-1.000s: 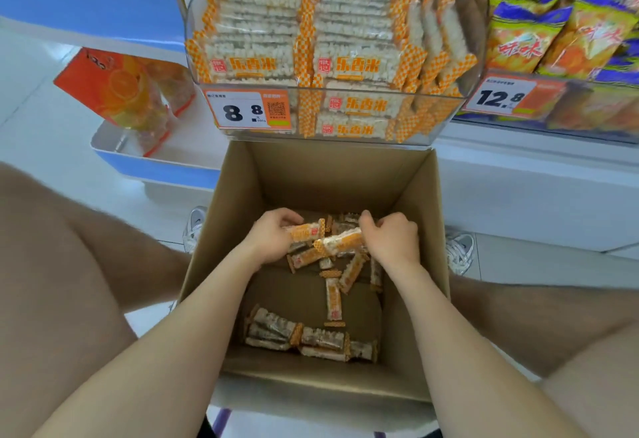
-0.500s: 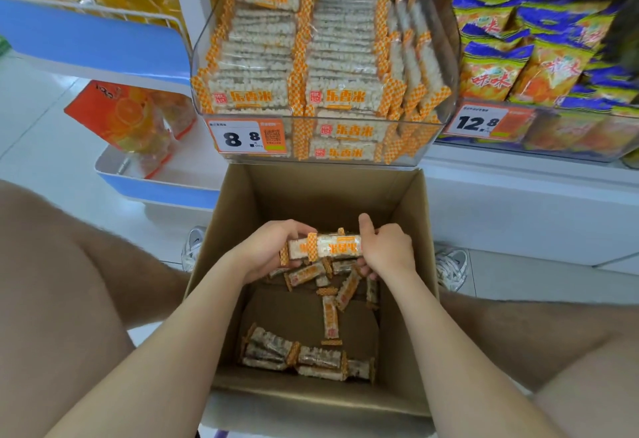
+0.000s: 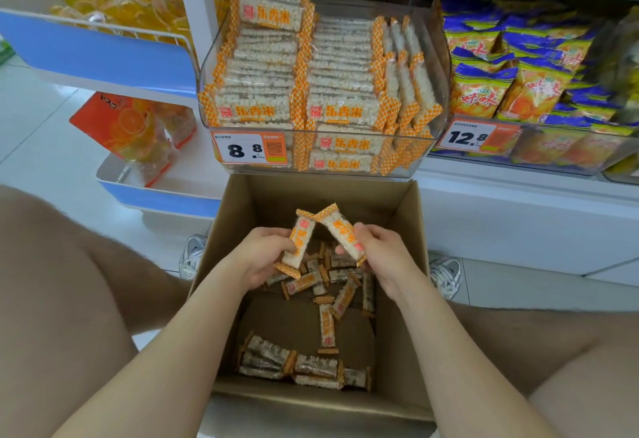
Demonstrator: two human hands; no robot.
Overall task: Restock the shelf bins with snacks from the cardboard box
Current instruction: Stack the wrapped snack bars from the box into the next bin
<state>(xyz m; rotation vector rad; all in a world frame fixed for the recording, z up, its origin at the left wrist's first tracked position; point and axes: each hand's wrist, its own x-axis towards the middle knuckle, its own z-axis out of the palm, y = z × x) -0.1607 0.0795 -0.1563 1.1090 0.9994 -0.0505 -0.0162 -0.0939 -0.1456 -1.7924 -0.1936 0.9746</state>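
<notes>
Left hand grips one orange-checked, clear-wrapped rice bar. Right hand grips a second such bar. The bars' top ends touch above the open brown cardboard box, and more bars lie loose on its floor. To stock well, turn both bars flat and label-forward, then lay them on the stacks in the clear plastic shelf bin directly above, matching the rows there.

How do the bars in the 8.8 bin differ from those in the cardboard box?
The bin bars lie in neat stacked rows, filling the clear bin; the box bars lie scattered, covering only part of the cardboard box floor. Bin bars line up alike; box bars point every way. Both wear orange-checkered wrappers.
</notes>
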